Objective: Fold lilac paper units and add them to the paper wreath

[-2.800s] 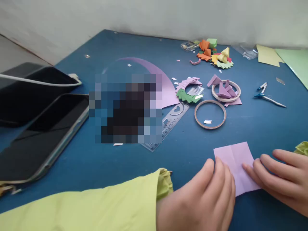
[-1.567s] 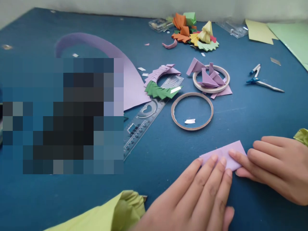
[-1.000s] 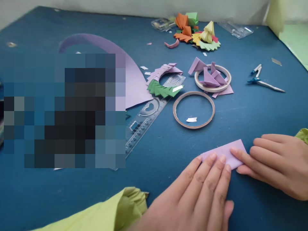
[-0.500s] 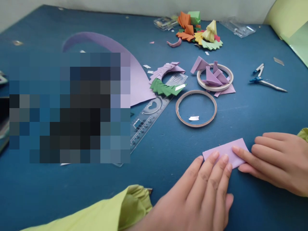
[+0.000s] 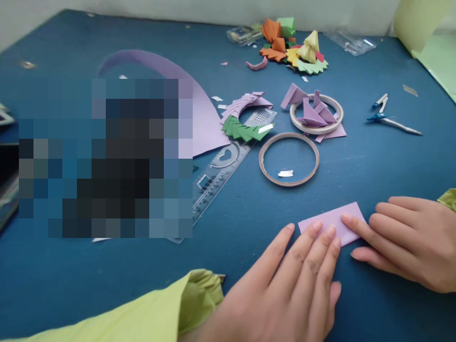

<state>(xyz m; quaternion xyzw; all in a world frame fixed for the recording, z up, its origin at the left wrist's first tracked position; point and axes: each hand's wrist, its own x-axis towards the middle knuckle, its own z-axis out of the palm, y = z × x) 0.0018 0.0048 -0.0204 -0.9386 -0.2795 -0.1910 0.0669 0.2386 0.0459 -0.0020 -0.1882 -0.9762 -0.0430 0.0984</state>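
A small lilac paper (image 5: 334, 219), folded in half into a narrow strip, lies flat on the blue table (image 5: 392, 161) near the front edge. My left hand (image 5: 295, 280) lies flat with its fingers stretched out, fingertips pressing the strip's near left part. My right hand (image 5: 406, 240) rests flat at the strip's right end, its fingertips on the paper. Both wrists wear lime-green sleeves.
Beyond the strip lie an empty tape ring (image 5: 288, 159), a second ring (image 5: 316, 114) with folded lilac pieces, a lilac-and-green folded wreath (image 5: 245, 121), a clear ruler (image 5: 213, 175), a large lilac sheet (image 5: 203, 118), a compass (image 5: 390, 118), coloured folded pieces (image 5: 295, 47) and yellow-green sheets (image 5: 427, 33).
The lilac square was folded in half into a strip. Since then both hands have kept pressing it flat, with only slight shifts of the fingers and of the view.
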